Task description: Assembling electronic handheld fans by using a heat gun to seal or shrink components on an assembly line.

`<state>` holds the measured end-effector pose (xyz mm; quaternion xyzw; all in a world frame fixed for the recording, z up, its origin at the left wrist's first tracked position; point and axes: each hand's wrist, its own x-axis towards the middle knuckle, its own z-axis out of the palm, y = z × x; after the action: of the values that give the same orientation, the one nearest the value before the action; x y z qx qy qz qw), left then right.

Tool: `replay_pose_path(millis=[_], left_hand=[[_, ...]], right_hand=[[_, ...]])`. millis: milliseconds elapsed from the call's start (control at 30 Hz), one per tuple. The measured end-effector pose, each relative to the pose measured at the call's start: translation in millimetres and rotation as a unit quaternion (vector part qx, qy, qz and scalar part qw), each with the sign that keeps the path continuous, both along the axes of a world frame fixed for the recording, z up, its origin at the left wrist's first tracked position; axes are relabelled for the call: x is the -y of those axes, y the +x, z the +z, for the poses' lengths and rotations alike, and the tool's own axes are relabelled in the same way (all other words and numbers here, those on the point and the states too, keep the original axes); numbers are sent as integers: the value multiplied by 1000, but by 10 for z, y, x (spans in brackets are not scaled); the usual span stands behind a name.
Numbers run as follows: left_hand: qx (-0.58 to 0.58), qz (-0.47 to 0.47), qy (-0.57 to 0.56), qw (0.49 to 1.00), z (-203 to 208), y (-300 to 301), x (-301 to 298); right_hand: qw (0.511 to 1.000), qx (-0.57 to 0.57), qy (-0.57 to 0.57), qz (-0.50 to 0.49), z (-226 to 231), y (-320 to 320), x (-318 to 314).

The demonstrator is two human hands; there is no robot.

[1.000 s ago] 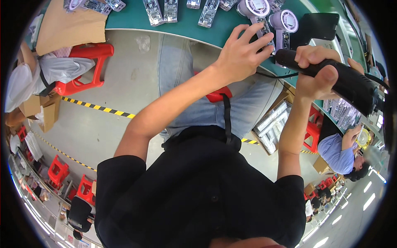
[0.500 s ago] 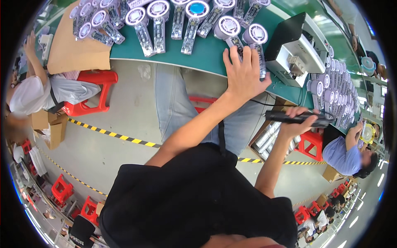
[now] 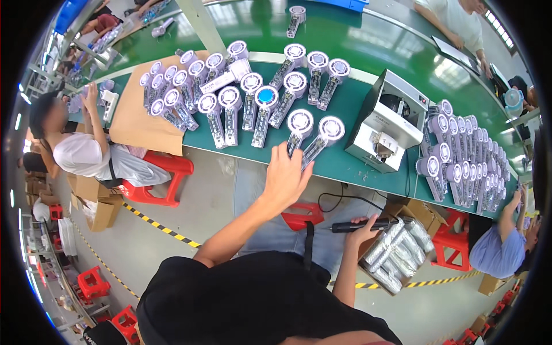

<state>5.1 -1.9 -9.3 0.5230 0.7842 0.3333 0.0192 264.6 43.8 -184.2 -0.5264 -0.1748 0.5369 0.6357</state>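
Observation:
At the near table edge, my left hand (image 3: 287,177) has its fingers curled round the lower handle end of a handheld fan (image 3: 300,123), which lies on the green tabletop. A second fan of the same kind (image 3: 331,129) lies close beside it, near my thumb. Both have round pale-lilac heads and handles with circuit parts showing. My right hand (image 3: 363,231) is wrapped round a black electric screwdriver (image 3: 348,227), held level over my lap, its tip pointing left. Beyond my left hand stands a group of similar fans, one with a blue disc (image 3: 266,96) on its head.
A grey-and-black box-shaped machine (image 3: 384,129) stands right of my hands. Many more fans crowd the table's right side. Below the edge are a black cable (image 3: 339,196) and a carton of wrapped parts (image 3: 402,253). Brown cardboard (image 3: 133,123) covers the left. People sit on both sides.
The view has tilted up, showing more of the far table. My left hand has shifted slightly left against the two fans. The screwdriver in my right hand has moved left, over my lap.

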Motion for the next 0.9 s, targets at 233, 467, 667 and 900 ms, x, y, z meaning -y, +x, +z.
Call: replay_pose_path(millis=[233,467,667,900], left_hand=[[-87,-35,138,986,468,-286,-404],[-167,-20,107,980,337,-1555,-2943],[-145,-62,-263,952,-141,-2448,-4062],[-236,153,-18,959,-78,-3496,-3625]], right_hand=[[998,-57,-7,12,-206,144,-66],[998,-60,-6,23,-244,140,-114],[998,-49,-21,22,-271,69,-133],[997,-60,-6,44,-251,37,-204]])
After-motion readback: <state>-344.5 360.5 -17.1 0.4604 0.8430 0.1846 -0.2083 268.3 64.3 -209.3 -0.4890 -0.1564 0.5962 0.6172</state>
